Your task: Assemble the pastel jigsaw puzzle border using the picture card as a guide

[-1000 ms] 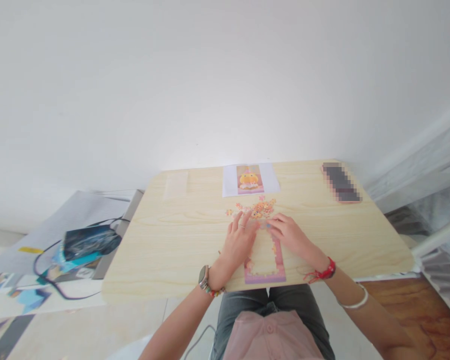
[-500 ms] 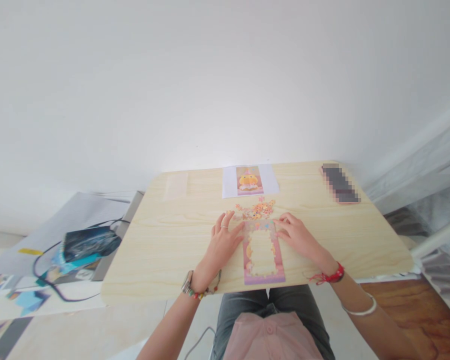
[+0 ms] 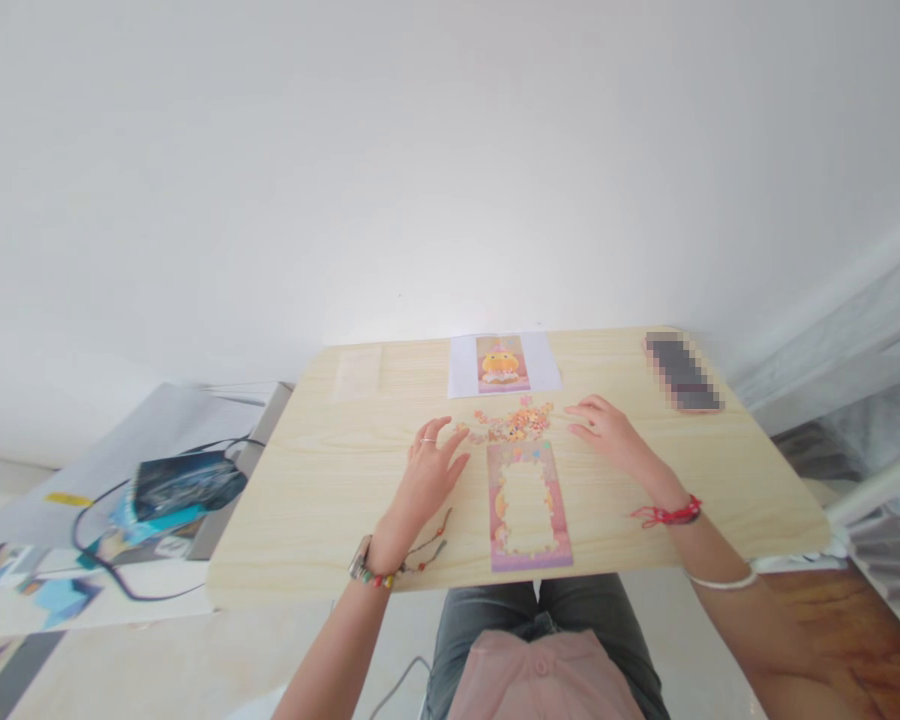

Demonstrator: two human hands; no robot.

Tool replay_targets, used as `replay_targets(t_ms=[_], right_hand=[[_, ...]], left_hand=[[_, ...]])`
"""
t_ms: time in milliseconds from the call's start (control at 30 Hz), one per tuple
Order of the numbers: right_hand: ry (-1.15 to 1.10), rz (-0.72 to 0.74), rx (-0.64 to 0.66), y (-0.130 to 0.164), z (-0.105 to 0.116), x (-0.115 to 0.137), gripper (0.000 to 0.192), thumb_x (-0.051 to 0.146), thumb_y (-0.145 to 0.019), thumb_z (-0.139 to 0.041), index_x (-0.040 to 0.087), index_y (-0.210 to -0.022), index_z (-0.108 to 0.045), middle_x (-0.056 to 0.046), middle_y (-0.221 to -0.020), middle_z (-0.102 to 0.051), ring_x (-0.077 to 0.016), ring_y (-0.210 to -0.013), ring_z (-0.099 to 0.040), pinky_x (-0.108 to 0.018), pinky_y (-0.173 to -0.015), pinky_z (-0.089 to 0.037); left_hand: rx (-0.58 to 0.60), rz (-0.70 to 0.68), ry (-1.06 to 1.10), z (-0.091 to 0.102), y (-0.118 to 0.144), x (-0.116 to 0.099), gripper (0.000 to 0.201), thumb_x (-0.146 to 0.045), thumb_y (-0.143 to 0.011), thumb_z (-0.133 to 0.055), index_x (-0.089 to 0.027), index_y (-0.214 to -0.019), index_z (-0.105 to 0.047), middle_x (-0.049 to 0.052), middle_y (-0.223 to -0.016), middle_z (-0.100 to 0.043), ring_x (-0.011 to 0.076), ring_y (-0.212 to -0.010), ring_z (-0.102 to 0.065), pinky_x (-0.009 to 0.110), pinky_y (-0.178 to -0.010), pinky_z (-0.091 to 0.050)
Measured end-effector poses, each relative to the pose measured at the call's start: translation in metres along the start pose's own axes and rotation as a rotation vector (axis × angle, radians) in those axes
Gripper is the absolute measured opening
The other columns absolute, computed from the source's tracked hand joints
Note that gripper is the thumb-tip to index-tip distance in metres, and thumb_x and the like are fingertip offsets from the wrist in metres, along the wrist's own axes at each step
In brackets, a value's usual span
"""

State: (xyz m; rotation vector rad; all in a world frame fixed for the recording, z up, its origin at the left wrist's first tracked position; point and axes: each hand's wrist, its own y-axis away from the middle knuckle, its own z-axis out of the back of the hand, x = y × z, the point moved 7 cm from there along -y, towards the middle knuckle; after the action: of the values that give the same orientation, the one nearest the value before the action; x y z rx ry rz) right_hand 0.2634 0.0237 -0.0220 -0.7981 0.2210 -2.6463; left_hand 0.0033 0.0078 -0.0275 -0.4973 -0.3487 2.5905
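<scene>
A jigsaw border [image 3: 499,550] in pink and purple lies near the table's front edge, its middle showing bare wood. Just beyond it is a loose heap of orange and pink jigsaw pieces [image 3: 529,420]. My left hand [image 3: 431,468] hovers at the left side of the heap, fingers spread and holding nothing I can see. To the right of the heap is my right hand [image 3: 607,435], its fingers apart and nothing in them. Behind the pieces lies a white sheet with a printed pumpkin picture [image 3: 501,365].
The wooden table [image 3: 300,500] stands against a white wall. A blurred-out phone [image 3: 682,372] lies at its back right, a clear flat sheet [image 3: 357,374] at its back left. Left of the table is a dark pouch [image 3: 187,485] among papers and a black strap.
Both hands have come away from the top corners of the jigsaw border. My left hand went left, my right hand right and farther back. The border stays in place.
</scene>
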Motion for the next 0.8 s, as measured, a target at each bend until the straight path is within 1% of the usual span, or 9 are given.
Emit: replay_targets(t_ms=[100,200,300,400,500,600,733,800], right_hand=[[0.021,0.036,0.057,-0.017,-0.001,-0.002,0.020,0.022,-0.083,-0.049,0.021,-0.096,-0.064,-0.006,-0.091,-0.057,-0.0192,-0.086,-0.055,-0.033,-0.078,-0.046],[0.035,0.051,0.114,-0.032,-0.008,-0.002,0.019,0.019,-0.082,-0.048,0.021,-0.092,-0.065,-0.006,-0.091,-0.056,-0.0184,-0.085,-0.054,-0.031,-0.078,-0.045],[0.043,0.053,0.147,-0.043,-0.017,-0.002,0.018,0.015,-0.080,-0.050,0.019,-0.090,-0.065,-0.006,-0.091,-0.055,-0.0182,-0.085,-0.054,-0.030,-0.077,-0.043],[0.046,0.051,0.165,-0.049,-0.025,-0.006,0.014,0.016,-0.080,-0.051,0.018,-0.083,-0.064,-0.006,-0.089,-0.054,-0.0174,-0.083,-0.053,-0.030,-0.076,-0.042],[0.048,0.045,0.158,-0.050,-0.029,-0.011,0.011,0.017,-0.081,-0.050,0.016,-0.078,-0.061,-0.006,-0.089,-0.054,-0.0169,-0.083,-0.053,-0.030,-0.077,-0.041],[0.074,0.048,0.151,-0.046,-0.029,-0.013,0.011,0.019,-0.084,-0.049,0.016,-0.079,-0.058,-0.006,-0.088,-0.054,-0.0172,-0.082,-0.053,-0.031,-0.076,-0.041],[0.126,0.070,0.119,-0.036,-0.024,-0.007,0.015,0.021,-0.087,-0.044,0.016,-0.082,-0.057,-0.007,-0.087,-0.053,-0.0178,-0.081,-0.053,-0.031,-0.075,-0.042],[0.154,0.096,0.130,-0.031,-0.024,-0.002,0.016,0.020,-0.087,-0.043,0.016,-0.082,-0.058,-0.006,-0.086,-0.054,-0.0178,-0.081,-0.053,-0.031,-0.075,-0.042]], left_hand=[[-0.010,0.026,0.032,0.006,0.001,0.011,0.028,-0.021,-0.085,-0.047,-0.021,-0.112,-0.054,0.010,-0.107,-0.050,0.0221,-0.100,-0.052,0.042,-0.087,-0.046],[-0.009,0.068,0.043,0.008,0.004,0.019,0.024,-0.020,-0.084,-0.046,-0.017,-0.106,-0.057,0.009,-0.098,-0.053,0.0201,-0.090,-0.055,0.039,-0.083,-0.048],[-0.004,0.088,0.033,0.008,0.008,0.021,0.023,-0.019,-0.083,-0.048,-0.017,-0.103,-0.059,0.008,-0.094,-0.054,0.0194,-0.086,-0.056,0.037,-0.080,-0.049],[-0.001,0.113,0.031,0.008,0.010,0.023,0.022,-0.018,-0.081,-0.050,-0.017,-0.101,-0.059,0.008,-0.092,-0.054,0.0198,-0.085,-0.056,0.037,-0.080,-0.049],[0.010,0.130,0.045,0.007,0.010,0.022,0.022,-0.016,-0.080,-0.051,-0.016,-0.100,-0.060,0.008,-0.092,-0.054,0.0201,-0.086,-0.056,0.036,-0.081,-0.048],[0.021,0.125,0.065,0.005,0.008,0.018,0.023,-0.015,-0.079,-0.051,-0.016,-0.101,-0.060,0.008,-0.093,-0.054,0.0197,-0.087,-0.055,0.036,-0.082,-0.048],[0.014,0.108,0.075,0.002,0.005,0.014,0.024,-0.015,-0.079,-0.051,-0.016,-0.102,-0.060,0.008,-0.095,-0.053,0.0198,-0.089,-0.055,0.036,-0.083,-0.047],[0.009,0.099,0.079,0.001,0.003,0.012,0.024,-0.015,-0.079,-0.051,-0.017,-0.102,-0.059,0.007,-0.095,-0.053,0.0198,-0.089,-0.054,0.037,-0.083,-0.048]])
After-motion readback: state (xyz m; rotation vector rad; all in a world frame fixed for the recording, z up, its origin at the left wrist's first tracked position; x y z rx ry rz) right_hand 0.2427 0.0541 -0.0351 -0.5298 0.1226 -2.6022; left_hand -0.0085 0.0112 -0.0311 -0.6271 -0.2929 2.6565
